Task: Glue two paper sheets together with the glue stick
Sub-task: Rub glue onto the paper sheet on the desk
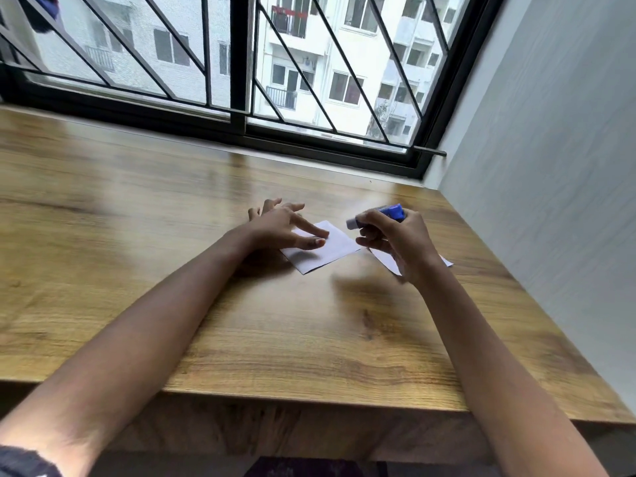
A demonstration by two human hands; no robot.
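A small white paper sheet (332,251) lies flat on the wooden table (172,235). My left hand (285,227) rests on its left part, fingers spread, index finger and thumb pressing the sheet down. My right hand (395,241) hovers just right of that sheet, closed around a blue glue stick (385,215) whose pale tip points left toward the sheet, slightly above it. A second white sheet (387,259) lies under my right hand, mostly hidden, with a corner showing at the right.
A grey wall (550,166) runs close along the table's right edge. A black-framed window with bars (241,80) stands along the far edge. The table's front edge (309,397) is near my forearms.
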